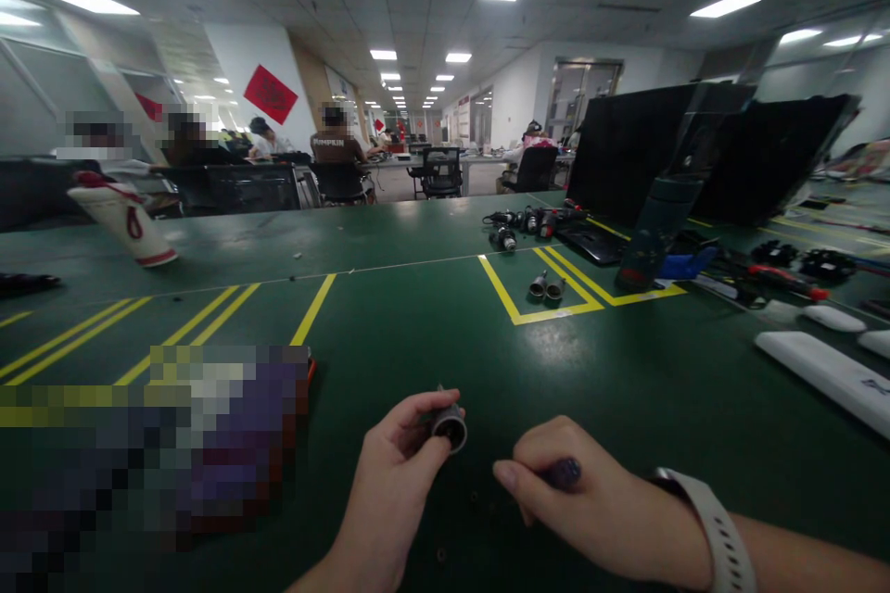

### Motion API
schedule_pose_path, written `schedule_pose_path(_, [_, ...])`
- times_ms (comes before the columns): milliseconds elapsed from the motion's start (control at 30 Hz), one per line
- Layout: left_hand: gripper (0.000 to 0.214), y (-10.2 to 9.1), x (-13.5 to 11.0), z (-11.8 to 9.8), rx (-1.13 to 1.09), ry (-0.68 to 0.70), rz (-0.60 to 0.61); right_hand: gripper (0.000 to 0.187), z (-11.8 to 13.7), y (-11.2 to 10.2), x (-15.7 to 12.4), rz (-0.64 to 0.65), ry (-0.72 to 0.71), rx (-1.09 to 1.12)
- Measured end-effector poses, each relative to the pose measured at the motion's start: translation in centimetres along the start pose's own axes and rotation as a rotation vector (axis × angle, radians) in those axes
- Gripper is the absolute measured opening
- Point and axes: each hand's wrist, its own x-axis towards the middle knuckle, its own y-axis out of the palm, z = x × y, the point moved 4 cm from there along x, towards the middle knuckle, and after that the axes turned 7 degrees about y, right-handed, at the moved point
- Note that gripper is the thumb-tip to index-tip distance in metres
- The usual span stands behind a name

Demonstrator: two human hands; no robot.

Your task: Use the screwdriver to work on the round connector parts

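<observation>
A small round grey metal housing [451, 431] with a hollow open end is pinched between the thumb and fingers of my left hand [398, 468]. Its dark opening faces me. My right hand [584, 491], a little to the right and apart from the housing, is closed around a dark blue handle [563, 473]. The rounded handle end shows above the fist; the rest is hidden, so the kind of tool cannot be told. Two similar metal housings [546, 289] stand farther off inside a yellow-taped area of the green table [389, 324].
Tiny ring-like parts [440, 555] lie near my hands. Several dark metal tools [518, 224] sit at the back. A dark bottle [657, 236] and black monitors [626, 157] stand right, a white bar [820, 371] nearer. A white cup [129, 222] stands far left. Other people sit beyond the table.
</observation>
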Motion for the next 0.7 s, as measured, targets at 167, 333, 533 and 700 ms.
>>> schedule_pose_path(167, [0.027, 0.2, -0.2, -0.3, -0.025, -0.02, 0.008, 0.045, -1.0, 0.3, 0.3, -0.014, 0.083, 0.158])
schedule_pose_path(333, [0.031, -0.1, -0.2, -0.1, -0.011, -0.056, 0.018, 0.051, -2.3, 0.0, 0.5, -0.106, 0.081, 0.405])
schedule_pose_path(533, [0.032, -0.3, 0.0, 0.4, -0.018, -0.069, 0.016, 0.053, -0.7, -1.2, -0.1, -0.157, -0.089, 0.291])
schedule_pose_path(700, [0.032, -0.3, 0.1, 0.4, -0.03, -0.066, -0.02, 0.051, -0.8, -0.1, 0.2, -0.092, -0.07, 0.221])
